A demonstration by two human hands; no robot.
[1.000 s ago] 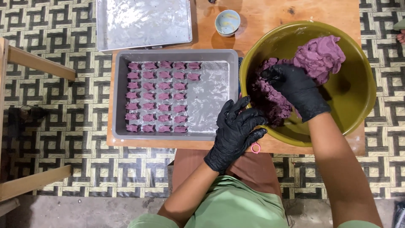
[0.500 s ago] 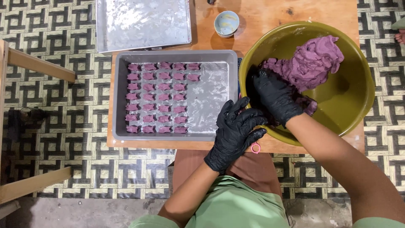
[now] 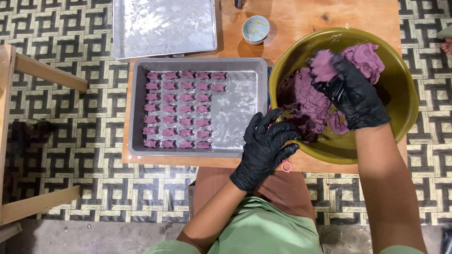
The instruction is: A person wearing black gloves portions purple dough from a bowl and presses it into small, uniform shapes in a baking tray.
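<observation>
A large olive-green bowl [image 3: 400, 94] on a low wooden table holds a mass of purple dough [image 3: 306, 101]. My right hand [image 3: 351, 91], in a black glove, is inside the bowl with a lump of purple dough on its fingers. In a black glove too, my left hand [image 3: 266, 146] rests on the bowl's near left rim, fingers spread. Left of the bowl lies a grey metal tray [image 3: 238, 106] with several rows of small shaped purple pieces [image 3: 179, 108] filling its left half.
A second, bare metal tray [image 3: 165, 26] lies at the table's far left. A small ceramic cup [image 3: 255, 29] stands beyond the bowl. A pink ring-shaped object [image 3: 286, 165] sits by my left hand. A wooden frame [image 3: 33, 70] stands left on the patterned floor.
My right hand has moved from the bowl's left side toward its middle, lifting a lump of dough. My left hand has stayed on the rim.
</observation>
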